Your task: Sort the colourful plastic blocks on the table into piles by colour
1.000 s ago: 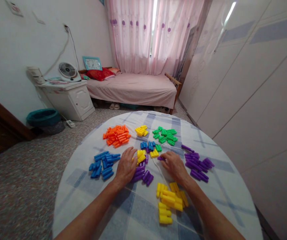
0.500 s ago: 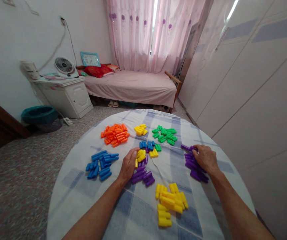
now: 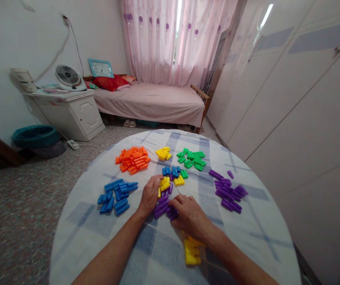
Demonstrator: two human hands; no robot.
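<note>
Sorted heaps of small plastic pegs lie on a round table (image 3: 241, 237) with a blue-checked cloth. My left hand (image 3: 150, 194) rests on the mixed middle heap (image 3: 170, 184), fingers curled over yellow and purple pegs. My right hand (image 3: 188, 215) lies beside it, fingers bent onto the purple pegs (image 3: 161, 209) at the near edge of that heap. Whether either hand has a peg pinched is hidden. The near yellow heap (image 3: 191, 253) lies partly under my right wrist. The purple heap (image 3: 228, 192) sits at the right.
A blue heap (image 3: 115, 196) lies at the left, an orange heap (image 3: 132, 159), a small yellow heap (image 3: 162, 153) and a green heap (image 3: 192, 159) at the far side. Beyond the table stand a bed (image 3: 149, 105), a white cabinet (image 3: 69, 113) with a fan, and wardrobes (image 3: 291, 87).
My right hand left the purple heap at the right and came back to the middle heap, beside my left hand. A loose purple peg now lies by the right heap. The camera shifted slightly.
</note>
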